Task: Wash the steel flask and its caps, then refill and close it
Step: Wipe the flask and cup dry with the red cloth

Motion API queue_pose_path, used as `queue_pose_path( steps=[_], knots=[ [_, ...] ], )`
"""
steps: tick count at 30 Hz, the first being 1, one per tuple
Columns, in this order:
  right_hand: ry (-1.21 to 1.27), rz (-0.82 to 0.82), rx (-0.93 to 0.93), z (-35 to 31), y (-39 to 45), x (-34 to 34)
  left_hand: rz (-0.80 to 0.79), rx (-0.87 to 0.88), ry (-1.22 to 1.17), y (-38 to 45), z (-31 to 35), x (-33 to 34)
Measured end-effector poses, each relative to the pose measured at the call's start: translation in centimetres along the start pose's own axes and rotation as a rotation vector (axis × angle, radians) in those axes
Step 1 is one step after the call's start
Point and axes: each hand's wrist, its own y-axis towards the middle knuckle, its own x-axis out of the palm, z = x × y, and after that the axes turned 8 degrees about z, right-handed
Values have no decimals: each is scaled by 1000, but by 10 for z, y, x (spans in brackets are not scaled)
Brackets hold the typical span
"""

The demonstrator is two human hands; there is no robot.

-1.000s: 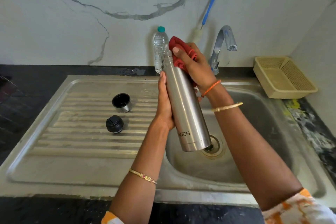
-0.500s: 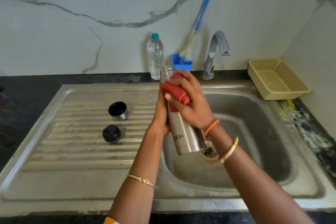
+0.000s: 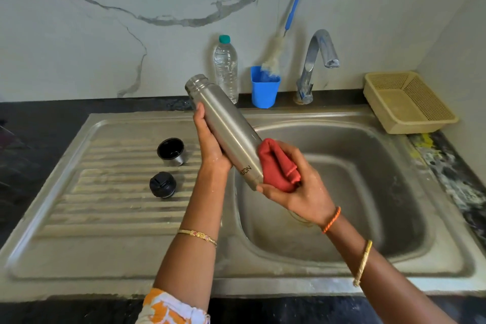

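The uncapped steel flask (image 3: 223, 123) is tilted over the sink, its open mouth up and to the left. My left hand (image 3: 210, 144) grips its body from behind. A folded red cloth (image 3: 278, 166) is pressed against the flask's base end, held in my right hand (image 3: 297, 189). Two caps lie apart on the ribbed drainboard (image 3: 110, 200): a steel cup cap (image 3: 171, 152) with a black inside, mouth up, and a black inner cap (image 3: 162, 184) in front of it.
The sink basin (image 3: 355, 192) lies under my hands, with the tap (image 3: 315, 66) behind it. At the wall stand a plastic water bottle (image 3: 226, 68) and a blue cup (image 3: 264, 91) with a bottle brush (image 3: 286, 23). A beige basket (image 3: 407, 102) sits at the right.
The red cloth slid down the flask from its neck to its base end. The flask tilted further, so its bare mouth now shows at the upper left.
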Motion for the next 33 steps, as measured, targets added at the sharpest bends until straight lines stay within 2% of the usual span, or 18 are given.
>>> queue_pose_path(
  steps=[3,6,9,13,15,21,23,27,29,31,33],
  knots=[
    [64,146,-2,0,-2,4,-5,-55,-9,-5,-8,2],
    [149,234,-60,-2,3,9,20,-81,80,-6,-5,9],
    [68,286,-163,0,3,13,49,-131,207,-7,8,12],
    [-174,218,-409,5,7,11,6,-174,245,-9,19,16],
    [-214,148,-439,3,11,11,-18,-171,194,-13,18,17],
    [23,85,-239,-31,54,17,-242,-218,44,-25,7,9],
    [110,76,-83,-42,82,22,-273,-204,53,-27,-1,7],
    [283,-7,175,-45,125,19,-246,-154,140,-29,-4,6],
    [292,-20,207,-36,127,15,-200,-181,228,-27,-5,3],
    [224,11,223,-24,114,14,-126,-185,301,-26,-8,4],
    [130,59,181,-14,88,15,-122,-218,307,-27,-15,9]
  ],
)
